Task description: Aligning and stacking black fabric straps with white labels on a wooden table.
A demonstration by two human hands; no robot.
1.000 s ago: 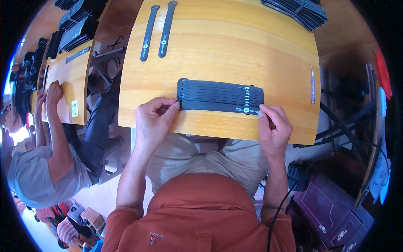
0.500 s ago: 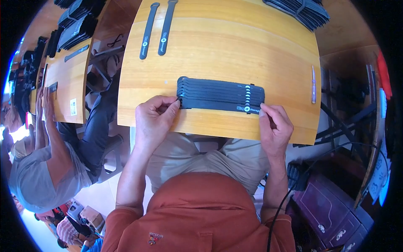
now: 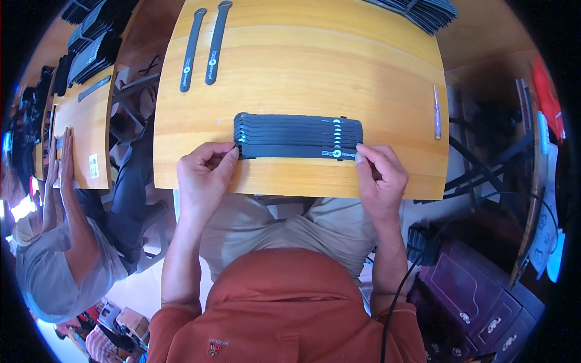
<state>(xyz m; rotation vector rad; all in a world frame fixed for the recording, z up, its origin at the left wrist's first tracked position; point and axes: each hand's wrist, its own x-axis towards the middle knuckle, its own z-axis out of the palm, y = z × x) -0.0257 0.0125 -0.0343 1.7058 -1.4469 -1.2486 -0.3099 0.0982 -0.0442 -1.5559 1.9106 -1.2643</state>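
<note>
Several black storage straps lie in a fanned, overlapping row near the table's front edge, their rounded ring ends at the left and pale printed marks toward the right. My left hand pinches the left end of the nearest strap between thumb and forefinger. At the opposite end, my right hand has thumb and fingertips closed on the same strap's right tip. Small dark tabs stick out past the row's near and far edges.
Two loose black straps lie at the table's far left. A bundled black stack sits at the far right, and a slim screwdriver near the right edge. Another person works at a neighbouring table on the left. Purple drawers stand lower right.
The whole view has shifted, so the table and straps appear farther left. Both hands keep their pinch on the nearest strap's ends, and the row looks the same.
</note>
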